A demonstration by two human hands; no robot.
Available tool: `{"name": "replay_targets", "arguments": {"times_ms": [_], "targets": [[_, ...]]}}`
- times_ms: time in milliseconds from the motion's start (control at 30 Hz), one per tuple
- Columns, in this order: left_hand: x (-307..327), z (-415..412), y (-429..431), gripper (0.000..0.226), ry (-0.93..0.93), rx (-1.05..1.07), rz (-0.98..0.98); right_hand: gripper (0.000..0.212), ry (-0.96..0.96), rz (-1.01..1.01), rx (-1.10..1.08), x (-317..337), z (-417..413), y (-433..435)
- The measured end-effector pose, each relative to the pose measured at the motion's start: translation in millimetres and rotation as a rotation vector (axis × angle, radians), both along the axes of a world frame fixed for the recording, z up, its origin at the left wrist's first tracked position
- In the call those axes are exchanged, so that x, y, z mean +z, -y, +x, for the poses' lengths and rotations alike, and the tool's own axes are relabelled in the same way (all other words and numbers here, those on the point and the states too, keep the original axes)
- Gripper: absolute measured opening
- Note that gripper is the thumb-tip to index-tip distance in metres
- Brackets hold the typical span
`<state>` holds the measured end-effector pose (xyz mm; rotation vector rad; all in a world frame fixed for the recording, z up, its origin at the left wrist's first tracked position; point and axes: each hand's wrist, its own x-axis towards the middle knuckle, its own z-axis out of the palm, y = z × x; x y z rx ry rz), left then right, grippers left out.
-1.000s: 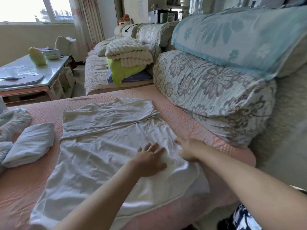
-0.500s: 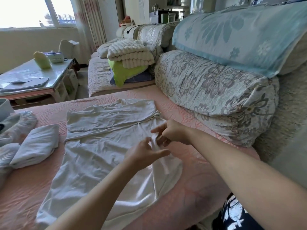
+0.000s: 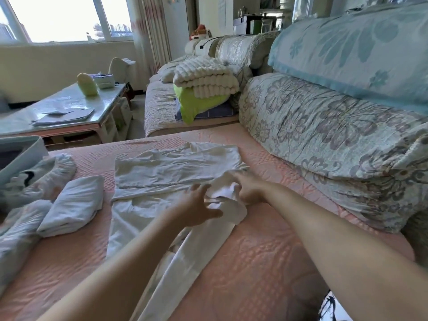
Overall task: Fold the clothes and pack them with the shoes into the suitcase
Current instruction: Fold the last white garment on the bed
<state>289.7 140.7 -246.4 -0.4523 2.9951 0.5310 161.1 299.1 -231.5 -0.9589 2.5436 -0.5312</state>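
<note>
Two bare hands are working at the right side of a white, thin-fabric garment, which is lying spread on a pink quilted bed cover. Its top part is lying folded across in a flat band, and its long right edge is lying turned inward. The right hand is gripping a bunched fold of the cloth, while the left hand is touching the same fold with fingers spread. Bare pink cover is showing between the garment and a floral grey-and-cream bolster on the right. A folded white cloth bundle is sitting just beside the garment's left edge, not touching it.
</note>
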Motion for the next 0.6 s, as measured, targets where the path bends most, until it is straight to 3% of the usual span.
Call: {"name": "replay_targets", "arguments": {"times_ms": [67,133,200,333,500,600], "targets": [[-11,17,2,0.117,0.131,-0.032,-0.079,0.072,-0.126,0.195,0.095,-5,-2,6],[-19,30,3,0.124,0.174,-0.008,-0.075,0.064,-0.239,0.244,0.125,-16,-7,15],[-20,34,4,0.111,0.095,0.079,-0.031,0.048,-0.307,0.219,0.157,-24,-9,24],[-12,34,8,0.058,-0.072,0.208,0.017,0.041,-0.292,0.304,0.219,-15,0,32],[-8,46,10,0.042,-0.066,0.145,0.056,0.015,-0.318,0.259,0.088,-6,7,25],[-14,57,11,0.036,-0.161,0.104,0.015,0.019,-0.307,0.262,0.013,-2,18,14]]}}
